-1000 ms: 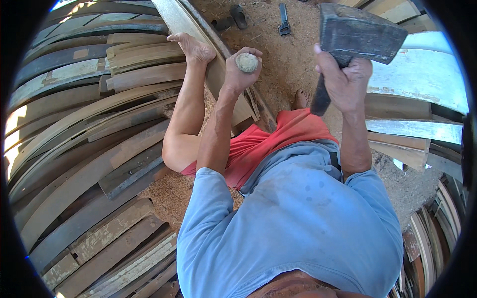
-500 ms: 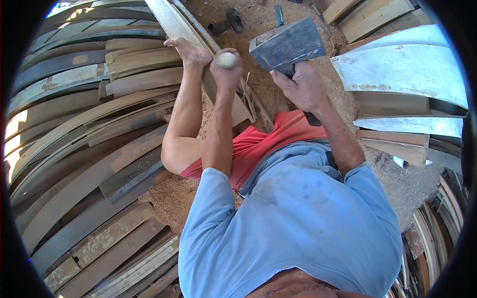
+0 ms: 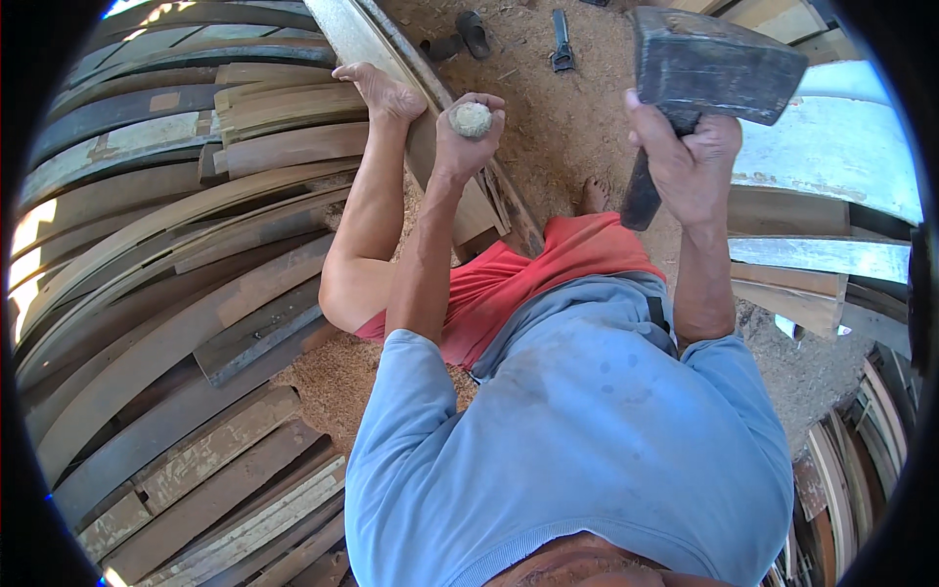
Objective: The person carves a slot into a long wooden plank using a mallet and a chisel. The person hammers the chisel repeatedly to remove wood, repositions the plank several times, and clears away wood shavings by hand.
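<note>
My right hand [image 3: 690,166] is wrapped round the handle of a large dark wooden mallet [image 3: 719,68], raised at the right with its blocky head up. My left hand [image 3: 468,147] grips an upright chisel [image 3: 470,119] over the board. Only the round, pale, battered butt of its handle shows; my hand hides the blade. The long wooden board [image 3: 416,161] runs from the far left toward my lap, under my left hand. My bare left foot [image 3: 386,96] rests on it.
Stacked planks [image 3: 196,254] fill the left side. More boards [image 3: 812,157] lie at the right, some pale-faced. On the shaving-strewn ground ahead are a dark-handled tool [image 3: 561,44] and dark footwear [image 3: 473,34]. My other foot [image 3: 593,196] stands beyond my red shorts.
The mallet has swung up and to the right, away from the chisel. My left hand sits slightly farther right in the picture, still gripping the chisel.
</note>
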Demonstrator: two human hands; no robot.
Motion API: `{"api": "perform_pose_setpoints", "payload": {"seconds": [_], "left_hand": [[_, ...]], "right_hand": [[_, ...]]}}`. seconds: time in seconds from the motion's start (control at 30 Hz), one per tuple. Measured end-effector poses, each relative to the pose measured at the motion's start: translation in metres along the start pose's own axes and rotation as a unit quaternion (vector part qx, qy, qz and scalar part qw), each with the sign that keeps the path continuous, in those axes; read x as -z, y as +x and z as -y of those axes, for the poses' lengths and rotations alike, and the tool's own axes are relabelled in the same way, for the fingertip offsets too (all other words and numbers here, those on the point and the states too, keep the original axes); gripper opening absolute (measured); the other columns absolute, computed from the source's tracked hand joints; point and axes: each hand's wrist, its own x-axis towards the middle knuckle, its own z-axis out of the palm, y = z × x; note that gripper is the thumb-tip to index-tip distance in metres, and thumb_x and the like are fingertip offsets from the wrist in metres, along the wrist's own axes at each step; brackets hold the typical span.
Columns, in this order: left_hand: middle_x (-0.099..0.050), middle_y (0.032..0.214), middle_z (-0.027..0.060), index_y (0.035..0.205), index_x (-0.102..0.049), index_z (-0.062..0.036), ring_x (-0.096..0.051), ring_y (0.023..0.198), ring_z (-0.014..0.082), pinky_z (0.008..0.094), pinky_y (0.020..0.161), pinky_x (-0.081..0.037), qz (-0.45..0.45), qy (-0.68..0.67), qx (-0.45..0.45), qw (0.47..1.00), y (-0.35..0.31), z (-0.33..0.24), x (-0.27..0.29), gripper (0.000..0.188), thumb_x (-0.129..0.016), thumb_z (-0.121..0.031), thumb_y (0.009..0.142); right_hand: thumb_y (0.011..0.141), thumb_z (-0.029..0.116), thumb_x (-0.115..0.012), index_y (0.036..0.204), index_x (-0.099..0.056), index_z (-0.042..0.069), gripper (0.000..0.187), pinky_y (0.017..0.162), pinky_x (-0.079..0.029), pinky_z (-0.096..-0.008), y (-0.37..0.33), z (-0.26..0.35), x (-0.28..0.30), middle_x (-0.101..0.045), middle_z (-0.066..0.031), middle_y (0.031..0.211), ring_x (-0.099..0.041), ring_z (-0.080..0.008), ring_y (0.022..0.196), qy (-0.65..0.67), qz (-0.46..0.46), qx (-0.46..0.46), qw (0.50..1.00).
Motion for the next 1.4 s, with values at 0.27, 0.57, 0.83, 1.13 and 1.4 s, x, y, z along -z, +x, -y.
{"api": "perform_pose_setpoints", "payload": {"seconds": [0.27,0.57,0.83,1.13,1.4], "left_hand": [[-0.068,0.082,-0.0013,0.099,-0.073,-0.0037,-0.062,0.074,0.0052,0.0238,0.068,-0.051,0.067,0.011,0.024,0.997,-0.01,-0.011,-0.01,0.011,-0.07,-0.007,0.089],[-0.074,0.085,0.0081,0.096,-0.072,-0.0046,-0.07,0.078,0.0112,0.0304,0.073,-0.055,0.083,0.097,-0.017,0.992,-0.023,-0.017,-0.028,0.017,-0.076,-0.009,0.08],[-0.071,0.084,0.0044,0.094,-0.072,-0.0025,-0.066,0.078,0.0091,0.0272,0.073,-0.054,-0.091,0.045,0.01,0.995,-0.033,0.016,-0.023,0.016,-0.078,-0.007,0.08],[-0.065,0.075,-0.002,0.103,-0.071,-0.0016,-0.058,0.059,0.0048,0.0221,0.054,-0.048,-0.017,-0.028,0.059,0.998,-0.021,0.001,-0.001,0.012,-0.069,-0.006,0.092],[-0.071,0.084,0.0002,0.095,-0.073,-0.0046,-0.063,0.075,0.0069,0.0259,0.07,-0.052,0.056,0.011,0.043,0.997,-0.029,-0.012,-0.006,0.009,-0.072,-0.007,0.087]], "right_hand": [[0.091,0.002,-0.072,0.098,-0.071,-0.002,0.008,0.056,-0.047,-0.0242,0.0,0.007,0.01,-0.067,-0.0031,0.073,-0.06,-0.0082,0.061,0.013,-0.031,0.027,0.999],[0.09,0.017,-0.067,0.093,-0.067,-0.001,0.018,0.061,-0.051,-0.0402,-0.032,-0.092,-0.039,-0.068,-0.0141,0.076,-0.066,-0.0299,0.064,-0.214,0.189,0.08,0.955],[0.089,0.017,-0.067,0.099,-0.07,0.003,0.017,0.073,-0.053,-0.0422,-0.028,-0.051,-0.038,-0.071,-0.018,0.088,-0.069,-0.0338,0.08,-0.096,0.177,0.004,0.98],[0.09,0.007,-0.07,0.094,-0.07,0.002,0.006,0.062,-0.048,-0.0288,-0.021,-0.009,-0.012,-0.066,-0.0017,0.076,-0.058,-0.0093,0.066,-0.017,0.094,-0.011,0.995],[0.091,0.006,-0.073,0.085,-0.069,0.003,0.008,0.054,-0.043,-0.0224,-0.014,0.003,0.006,-0.064,0.0017,0.069,-0.055,-0.0027,0.06,-0.035,0.043,-0.036,0.998]]}}
